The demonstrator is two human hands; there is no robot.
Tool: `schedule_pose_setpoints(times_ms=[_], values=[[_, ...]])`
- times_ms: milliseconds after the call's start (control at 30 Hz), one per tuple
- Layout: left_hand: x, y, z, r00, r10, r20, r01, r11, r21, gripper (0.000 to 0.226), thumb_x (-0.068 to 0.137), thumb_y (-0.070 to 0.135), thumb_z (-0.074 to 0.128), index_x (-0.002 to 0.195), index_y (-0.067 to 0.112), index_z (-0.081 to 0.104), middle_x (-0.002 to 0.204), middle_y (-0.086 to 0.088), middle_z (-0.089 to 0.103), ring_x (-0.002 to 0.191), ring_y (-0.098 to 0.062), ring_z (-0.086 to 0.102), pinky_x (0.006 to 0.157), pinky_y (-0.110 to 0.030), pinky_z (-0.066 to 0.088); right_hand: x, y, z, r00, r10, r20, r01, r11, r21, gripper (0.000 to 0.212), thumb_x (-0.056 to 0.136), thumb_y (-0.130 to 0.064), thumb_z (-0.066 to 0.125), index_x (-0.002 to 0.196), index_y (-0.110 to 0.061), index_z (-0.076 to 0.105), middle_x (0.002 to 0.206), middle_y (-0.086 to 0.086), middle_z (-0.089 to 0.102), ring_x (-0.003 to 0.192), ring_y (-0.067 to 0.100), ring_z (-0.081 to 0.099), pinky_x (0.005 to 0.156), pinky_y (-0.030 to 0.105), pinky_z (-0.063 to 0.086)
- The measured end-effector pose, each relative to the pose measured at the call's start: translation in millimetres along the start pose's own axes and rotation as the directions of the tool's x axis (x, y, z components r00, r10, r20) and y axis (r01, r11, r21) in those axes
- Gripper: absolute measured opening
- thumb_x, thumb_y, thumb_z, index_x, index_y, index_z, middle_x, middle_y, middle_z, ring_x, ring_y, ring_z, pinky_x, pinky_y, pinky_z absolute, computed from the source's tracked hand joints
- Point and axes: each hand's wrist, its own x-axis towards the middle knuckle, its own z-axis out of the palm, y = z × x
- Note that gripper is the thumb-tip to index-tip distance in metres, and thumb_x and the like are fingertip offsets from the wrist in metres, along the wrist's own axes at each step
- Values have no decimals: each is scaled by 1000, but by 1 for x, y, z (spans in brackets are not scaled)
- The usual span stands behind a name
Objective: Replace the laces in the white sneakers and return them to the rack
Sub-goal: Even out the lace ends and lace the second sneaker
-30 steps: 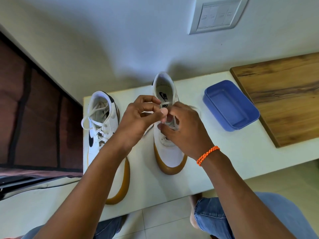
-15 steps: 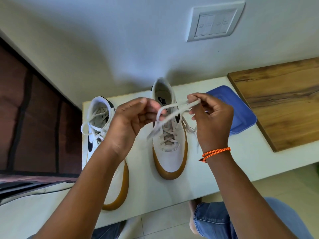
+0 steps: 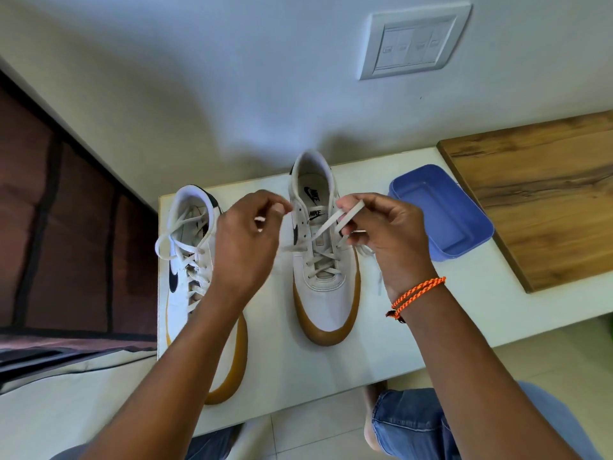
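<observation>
Head view, single frame

Item 1: right-hand sneaker (image 3: 323, 260), white upper, gum sole, black logo; upright at centre of the white tabletop (image 3: 414, 310), toe towards 6 o'clock, heel towards 12. Upper eyelets unlaced; lower rows crossed.

Item 2: lace (image 3: 335, 220), white, flat; runs from the mid eyelets up towards 1 o'clock into the right hand, a second length trails towards 9 o'clock under the left hand.

Item 3: right hand (image 3: 388, 237), at 3 o'clock of the sneaker's tongue, raised above it; thumb and curled fingers pinch the lace end. Orange braided band (image 3: 418, 295) at the wrist.

Item 4: left hand (image 3: 248, 244), at 9 o'clock of the same sneaker; fingers curled, fingertips drawn together at the top as if pinching the other lace end, though blur leaves the contact uncertain.

Item 5: left-hand sneaker (image 3: 192, 270), same pattern, at 9 o'clock of the first, well apart from it, fully laced with loose loops at the collar; forearm crosses its toe.

Item 6: blue plastic tray (image 3: 441, 210), at 3 o'clock of the right hand, on the tabletop, just beside the wooden board (image 3: 547, 194).

Item 7: switch plate (image 3: 414, 44) on the wall, 12 o'clock
</observation>
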Motion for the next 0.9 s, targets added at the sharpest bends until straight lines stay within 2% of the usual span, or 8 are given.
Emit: schedule_pose_setpoints(times_ms=[100,200,433,533,600,700,800,900], values=[[-4,6,7,973,148,175,-111,972,-205,29,111,3,46,124,12,70,108,-1,77,108,-21,72,97,-37,58,-5,3,6,986,-32,165,49,994,-98,11,96,-13,74,103,-7,81,82,11,78,74,25,74,64,32,60],[-8,13,11,942,104,319,23,929,-370,32,111,-3,43,135,8,61,93,-17,73,86,-26,75,82,-38,62,-6,5,6,982,-78,169,105,982,-155,11,98,-15,73,103,-9,80,84,5,79,79,24,77,63,28,60],[-2,3,9,955,-66,290,139,961,-239,37,105,-5,44,128,20,59,69,-1,51,58,-10,43,60,-30,43,2,4,-4,992,-99,-83,92,992,-83,8,93,-12,77,98,-7,82,79,9,77,67,19,69,64,30,60],[-4,0,8,974,-62,218,84,992,-94,32,100,-2,46,117,20,62,64,-1,54,57,-14,51,62,-31,46,3,2,-9,981,-111,-160,100,992,-75,6,94,-12,77,96,-8,81,79,11,77,69,20,72,66,29,61],[-6,5,8,980,-3,201,26,994,-110,32,101,-2,47,114,19,67,82,-4,67,76,-17,67,69,-27,53,2,-1,-8,995,-73,-61,69,995,-65,6,93,-10,77,97,-6,81,79,15,76,68,22,70,68,32,63],[-10,11,12,958,114,262,-76,986,-148,28,106,6,48,120,17,70,108,3,72,100,-19,70,84,-34,59,-1,-1,-2,986,-67,153,86,988,-125,9,95,-9,75,102,-7,81,82,11,78,73,22,74,69,32,63],[-10,13,20,938,70,340,17,968,-249,26,110,6,50,125,14,70,102,3,73,89,-15,72,76,-27,59,-3,2,1,965,-114,235,168,960,-225,13,97,-9,72,106,-9,81,88,4,80,80,21,78,69,28,62],[-7,10,24,957,-53,284,102,982,-159,19,107,16,61,115,19,77,98,11,76,90,-6,72,81,-25,62,0,7,-3,964,-175,200,243,887,-392,12,95,-13,75,105,-12,82,88,-2,79,81,14,77,72,29,64]])
